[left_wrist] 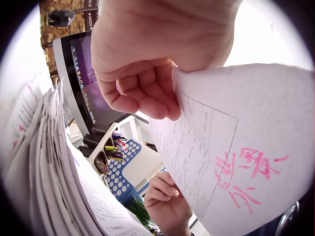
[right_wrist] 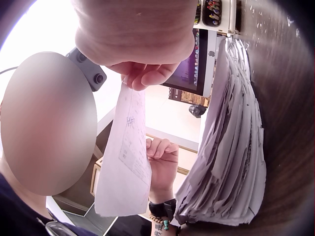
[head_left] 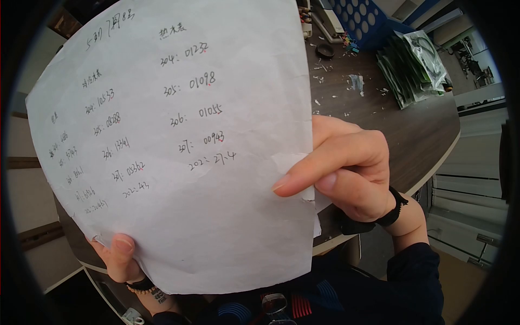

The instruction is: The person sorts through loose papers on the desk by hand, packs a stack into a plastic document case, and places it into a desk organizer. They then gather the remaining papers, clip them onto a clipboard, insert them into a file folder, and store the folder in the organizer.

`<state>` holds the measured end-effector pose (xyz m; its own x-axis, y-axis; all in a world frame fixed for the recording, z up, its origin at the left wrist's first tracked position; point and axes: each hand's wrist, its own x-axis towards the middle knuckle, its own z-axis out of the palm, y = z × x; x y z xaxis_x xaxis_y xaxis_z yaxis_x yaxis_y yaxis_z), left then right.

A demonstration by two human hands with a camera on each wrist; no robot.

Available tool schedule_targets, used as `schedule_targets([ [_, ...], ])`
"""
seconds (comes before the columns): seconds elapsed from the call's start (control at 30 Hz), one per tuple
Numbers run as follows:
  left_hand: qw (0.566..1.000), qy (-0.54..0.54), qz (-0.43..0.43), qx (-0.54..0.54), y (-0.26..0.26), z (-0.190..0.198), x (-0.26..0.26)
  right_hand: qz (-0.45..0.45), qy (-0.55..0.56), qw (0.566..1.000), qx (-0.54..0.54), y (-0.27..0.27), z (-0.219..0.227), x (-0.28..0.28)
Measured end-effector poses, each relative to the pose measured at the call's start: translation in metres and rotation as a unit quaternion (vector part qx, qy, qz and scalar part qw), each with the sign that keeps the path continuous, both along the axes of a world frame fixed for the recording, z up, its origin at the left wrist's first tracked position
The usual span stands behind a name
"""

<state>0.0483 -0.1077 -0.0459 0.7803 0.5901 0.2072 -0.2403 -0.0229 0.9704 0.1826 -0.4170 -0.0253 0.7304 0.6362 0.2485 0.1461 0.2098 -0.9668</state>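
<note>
A white sheet with handwritten numbers in columns fills much of the head view. The left hand grips its lower left edge, thumb in front. At the right edge the right hand pinches the sheet, its index finger extended over the front. In the left wrist view, the sheet's other side bears printed text and pink handwriting, and the left hand's fingers curl behind the edge. The right wrist view has the right hand at the top of the sheet, with the left hand beside it lower down.
A thick stack of papers stands beside the sheet, near a monitor. On the dark table lie paper scraps, a round black object, green packets and a blue perforated holder.
</note>
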Motion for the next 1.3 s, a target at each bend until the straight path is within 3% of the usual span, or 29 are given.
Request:
schedule_targets([
  [0.07,1.000,-0.002,0.001,0.000,-0.002,0.002,0.000,-0.004,0.003,1.000,0.007,0.001,0.000,0.000],
  [0.13,0.996,0.071,0.048,-0.022,-0.009,0.009,0.003,-0.002,0.004,1.000,0.007,0.001,0.000,0.000],
  [0.33,0.995,0.088,0.045,-0.023,-0.012,0.013,0.004,0.000,0.002,1.000,0.002,0.000,0.001,0.000],
  [0.8,0.997,0.069,0.009,-0.021,-0.023,0.012,0.014,0.003,0.031,0.999,0.032,0.004,-0.003,-0.001],
  [1.3,0.998,0.067,-0.006,-0.010,-0.020,0.012,0.014,0.000,-0.022,0.999,0.032,0.005,-0.006,0.003],
])
